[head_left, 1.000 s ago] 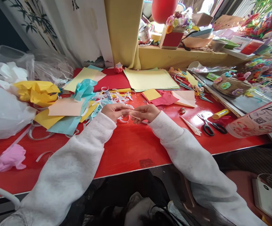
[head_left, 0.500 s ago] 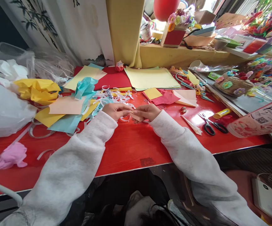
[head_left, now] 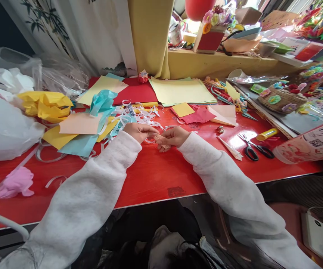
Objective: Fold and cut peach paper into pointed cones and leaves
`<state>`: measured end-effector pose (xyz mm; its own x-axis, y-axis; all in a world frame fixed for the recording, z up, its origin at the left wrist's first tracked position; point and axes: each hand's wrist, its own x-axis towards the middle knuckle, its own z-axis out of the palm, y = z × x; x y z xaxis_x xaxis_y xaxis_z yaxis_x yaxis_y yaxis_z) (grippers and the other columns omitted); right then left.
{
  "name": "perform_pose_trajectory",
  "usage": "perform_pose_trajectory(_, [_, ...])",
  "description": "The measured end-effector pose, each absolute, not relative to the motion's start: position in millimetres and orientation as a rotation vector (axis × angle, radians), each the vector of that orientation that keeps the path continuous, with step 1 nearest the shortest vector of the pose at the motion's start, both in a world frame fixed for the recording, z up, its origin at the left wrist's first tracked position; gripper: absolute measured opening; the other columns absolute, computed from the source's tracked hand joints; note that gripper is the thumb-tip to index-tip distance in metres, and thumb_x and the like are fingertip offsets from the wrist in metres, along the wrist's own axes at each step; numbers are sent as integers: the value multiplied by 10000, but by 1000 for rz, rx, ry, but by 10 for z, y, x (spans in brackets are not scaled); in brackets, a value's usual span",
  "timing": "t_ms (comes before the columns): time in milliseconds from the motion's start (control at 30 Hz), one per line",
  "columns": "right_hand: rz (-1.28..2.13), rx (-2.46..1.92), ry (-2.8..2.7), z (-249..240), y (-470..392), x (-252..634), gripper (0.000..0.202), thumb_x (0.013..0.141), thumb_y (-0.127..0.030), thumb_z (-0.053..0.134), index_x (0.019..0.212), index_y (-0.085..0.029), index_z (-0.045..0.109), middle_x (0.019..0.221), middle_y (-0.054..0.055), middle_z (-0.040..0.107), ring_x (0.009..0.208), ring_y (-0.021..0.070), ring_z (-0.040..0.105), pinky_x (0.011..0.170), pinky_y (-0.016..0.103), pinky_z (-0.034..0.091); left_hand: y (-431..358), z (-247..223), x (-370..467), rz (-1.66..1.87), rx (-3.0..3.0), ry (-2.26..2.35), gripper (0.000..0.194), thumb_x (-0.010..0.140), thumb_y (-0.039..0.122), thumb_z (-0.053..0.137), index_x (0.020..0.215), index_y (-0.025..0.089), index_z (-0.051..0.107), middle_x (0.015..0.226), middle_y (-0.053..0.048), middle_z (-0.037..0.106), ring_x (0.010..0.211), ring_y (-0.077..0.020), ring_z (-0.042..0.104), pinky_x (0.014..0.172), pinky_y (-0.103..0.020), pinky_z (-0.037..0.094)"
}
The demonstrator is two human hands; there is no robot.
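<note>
Nearest me, the red bench (head_left: 150, 175) is bare along its front middle. Above it, my left hand (head_left: 139, 132) and right hand (head_left: 179, 136) meet nearly tip to tip, palms inward. The fingers of both are drawn to a narrow pinch on a small paper piece (head_left: 159, 138) held between them. The piece is pale peach and looks folded; its creases are too small to read, and fingers cover part of it. To the right lie a pointed paper fold (head_left: 230, 148) and black-handled scissors (head_left: 253, 149). Beyond my hands, curled white strips (head_left: 146, 116) are heaped; farther back, pale yellow sheets (head_left: 182, 90) lie stacked.
</note>
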<state>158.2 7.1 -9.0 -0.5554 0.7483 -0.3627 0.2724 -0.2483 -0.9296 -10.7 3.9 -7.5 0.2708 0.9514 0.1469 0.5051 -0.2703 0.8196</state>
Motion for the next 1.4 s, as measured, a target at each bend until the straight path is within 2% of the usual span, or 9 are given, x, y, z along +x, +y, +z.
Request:
perform_pose_trajectory(200, [1986, -1146, -1625, -99, 86, 1615, 284, 536, -257, 688, 730, -82, 577, 621, 39, 629, 560, 127, 611, 537, 219, 516, 72, -117, -102, 919, 1836, 1294, 201, 605, 325, 611, 736, 186, 675, 605, -14, 633, 588, -120, 568, 588, -219, 443])
perform_pose_trajectory(367, [2027, -1025, -1624, -87, 100, 1667, 342, 548, -295, 682, 787, -71, 582, 690, 64, 640, 623, 149, 621, 604, 263, 522, 97, -99, -107, 947, 1631, 1193, 259, 547, 328, 654, 712, 129, 662, 589, -35, 619, 527, -124, 554, 559, -250, 458])
perform_pose_trajectory(500, [2028, -1021, -1591, -73, 91, 1674, 299, 576, -259, 669, 792, -72, 581, 720, 74, 643, 633, 147, 620, 617, 271, 520, 91, -58, -117, 918, 1619, 1157, 293, 588, 385, 613, 713, 120, 618, 562, -22, 594, 501, -112, 536, 512, -231, 443])
perform_pose_trajectory(733, [2030, -1252, -1591, -82, 57, 1573, 159, 616, -165, 636, 726, -68, 573, 612, 45, 631, 561, 127, 614, 571, 248, 527, 8, -58, -71, 853, 2025, 1548, 203, 696, 348, 494, 655, 172, 587, 523, 16, 570, 488, -84, 494, 505, -192, 361])
perform_pose_trajectory(933, [2152, -1109, -1605, -65, 62, 1601, 280, 572, -278, 671, 728, -65, 578, 624, 54, 641, 572, 132, 619, 529, 206, 521, -5, 49, -98, 792, 1989, 1561, 252, 704, 391, 466, 633, 178, 580, 537, 14, 585, 516, -92, 503, 507, -187, 350])
perform_pose_trajectory(1033, [2199, -1050, -1612, -79, 74, 1620, 298, 574, -306, 667, 739, -74, 577, 639, 55, 643, 568, 125, 616, 522, 198, 514, 10, 53, -103, 778, 2024, 1513, 237, 693, 390, 480, 670, 183, 592, 623, 12, 606, 539, -92, 499, 516, -190, 351])
perform_pose_trajectory(1100, [2201, -1046, -1620, -96, 78, 1620, 285, 590, -299, 656, 748, -76, 572, 652, 58, 641, 558, 119, 609, 497, 191, 502, 19, 32, -99, 772, 2027, 1458, 242, 679, 406, 497, 700, 186, 596, 644, 10, 608, 543, -94, 505, 518, -192, 360])
perform_pose_trajectory(1233, [2119, -1014, -1631, -108, 82, 1621, 242, 630, -230, 623, 808, -83, 549, 651, 38, 625, 501, 83, 576, 440, 169, 457, 38, -24, -103, 765, 1909, 1385, 279, 655, 442, 526, 678, 171, 591, 525, 6, 578, 506, -103, 529, 490, -194, 387])
perform_pose_trajectory(1400, [2068, -903, -1666, -54, 85, 1663, 219, 697, -190, 535, 883, -79, 505, 503, -37, 513, 372, 23, 443, 339, 132, 321, 17, 40, -134, 901, 1645, 1013, 271, 630, 350, 594, 790, 131, 587, 648, -30, 627, 597, -132, 593, 593, -243, 476])
